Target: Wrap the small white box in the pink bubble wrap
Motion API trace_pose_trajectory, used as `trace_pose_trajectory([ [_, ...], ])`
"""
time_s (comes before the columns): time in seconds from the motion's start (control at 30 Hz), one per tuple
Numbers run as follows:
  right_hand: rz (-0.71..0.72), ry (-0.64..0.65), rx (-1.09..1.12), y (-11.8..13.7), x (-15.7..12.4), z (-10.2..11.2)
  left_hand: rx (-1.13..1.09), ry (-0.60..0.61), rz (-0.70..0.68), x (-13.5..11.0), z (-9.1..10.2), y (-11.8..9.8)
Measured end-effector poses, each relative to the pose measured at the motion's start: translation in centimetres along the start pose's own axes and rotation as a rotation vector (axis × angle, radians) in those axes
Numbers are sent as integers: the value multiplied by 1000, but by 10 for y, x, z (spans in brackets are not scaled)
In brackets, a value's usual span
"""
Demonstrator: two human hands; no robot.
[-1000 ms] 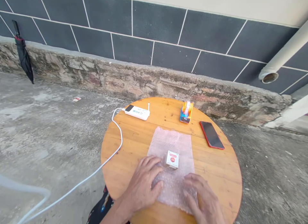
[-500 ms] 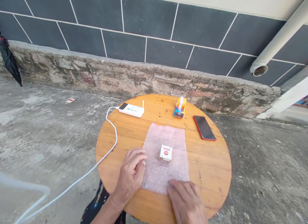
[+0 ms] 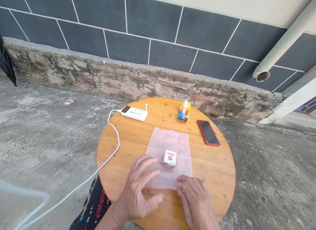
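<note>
"Where's that little box [image 3: 170, 158]?"

"Middle of the table [image 3: 209, 174], on the bubble wrap [image 3: 170, 141]; its far side is hidden."

"And the hands?"

"Left hand [image 3: 136, 187], at the box's seven o'clock: thumb and fingers apart, gripping nothing. Right hand [image 3: 195, 198], at five, hides the wrap's near corner, fingers bunched; I can't tell whether it pinches any."

"What's off at ten o'clock?"

"An umbrella [image 3: 7, 65], cut off by the edge of view. And the box's fine print is too small to read."
</note>
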State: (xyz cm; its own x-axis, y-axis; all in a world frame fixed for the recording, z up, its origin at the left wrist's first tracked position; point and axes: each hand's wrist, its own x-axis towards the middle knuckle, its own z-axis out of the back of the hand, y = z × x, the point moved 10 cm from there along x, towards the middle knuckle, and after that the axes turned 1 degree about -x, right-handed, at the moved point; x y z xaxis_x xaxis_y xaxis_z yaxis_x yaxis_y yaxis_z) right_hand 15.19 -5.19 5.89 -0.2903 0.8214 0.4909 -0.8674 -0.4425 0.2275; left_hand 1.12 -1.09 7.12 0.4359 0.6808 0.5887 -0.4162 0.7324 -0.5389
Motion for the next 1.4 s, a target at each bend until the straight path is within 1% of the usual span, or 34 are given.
trace_pose_trajectory([
  [0.1,-31,43,5,-6,12,8,36,-12,-2,0,-3,2],
  [0.2,-56,39,25,-11,17,14,43,-53,48,-2,-5,13],
  [0.27,-60,40,39,-13,18,14,28,-75,89,-3,-6,22],
  [0.37,-48,45,50,-13,19,12,2,-77,109,-3,-9,28],
  [0.43,-45,58,64,-12,19,12,-8,-68,106,-2,-11,29],
  [0.57,-56,134,131,-11,19,14,-52,-46,83,0,-14,26],
  [0.63,-78,144,158,-17,23,19,-81,-40,74,1,-15,25],
  [0.73,-141,121,167,-34,36,24,-108,-36,74,1,-15,25],
  [0.8,-156,144,160,-43,48,18,-119,-32,76,1,-16,25],
  [0.9,-133,251,126,-48,63,-6,-128,-27,78,0,-17,25],
  [0.97,-132,318,96,-49,69,-22,-134,-25,80,-1,-18,25],
  [1.03,-138,351,71,-51,70,-33,-142,-18,80,-1,-19,25],
  [1.1,-139,352,57,-52,70,-36,-151,-8,78,-1,-20,25],
  [1.4,-154,341,84,-50,67,-33,-192,14,72,-1,-21,21],
])
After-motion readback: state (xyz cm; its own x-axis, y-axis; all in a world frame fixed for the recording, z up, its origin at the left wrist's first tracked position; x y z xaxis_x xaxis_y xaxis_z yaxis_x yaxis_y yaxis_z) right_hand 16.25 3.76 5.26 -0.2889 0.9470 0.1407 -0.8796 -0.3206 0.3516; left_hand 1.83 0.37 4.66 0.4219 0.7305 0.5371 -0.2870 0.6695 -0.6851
